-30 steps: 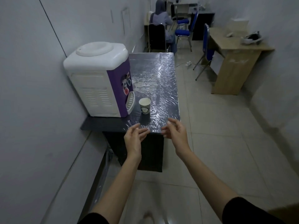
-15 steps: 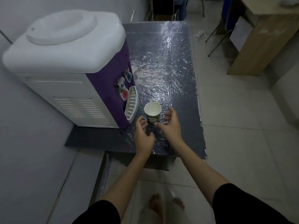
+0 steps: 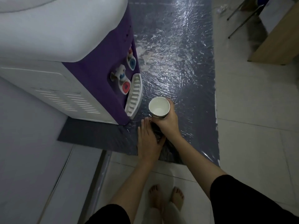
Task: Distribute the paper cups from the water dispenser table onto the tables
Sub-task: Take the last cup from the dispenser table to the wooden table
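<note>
A view looking straight down from a person's head. At far left is a pale wall, and beside it a white water dispenser (image 3: 53,50) with a purple front stands on a dark table (image 3: 186,62) wrapped in shiny, wrinkled plastic film. The dispenser's front carries two taps, one with a blue button (image 3: 132,63) and one with a red button (image 3: 126,86), above a white slotted drip tray (image 3: 134,96) that juts out over the table. Just right of the drip tray, near the table's front edge, is a white paper cup (image 3: 159,106), upright, its open mouth facing the camera and its inside looking empty. More rims seem to show just under its lip, so it may be a stack, but this is hard to tell. The left hand (image 3: 148,140) lies flat and open on the table in front of the cup, fingers together and pointing toward the dispenser; it holds nothing, and its fingertips come close to the cup's base, though contact cannot be made out. The right hand (image 3: 168,122) is wrapped around the cup's right and near side, fingers curled in a grip on its wall. Both forearms are bare, with dark sleeves at the bottom edge. Below the table, bare feet (image 3: 166,199) stand on pale floor tiles. At upper right, well apart from the dark table, are the corner of a wooden desk (image 3: 278,42) and thin metal chair legs (image 3: 241,18).
</note>
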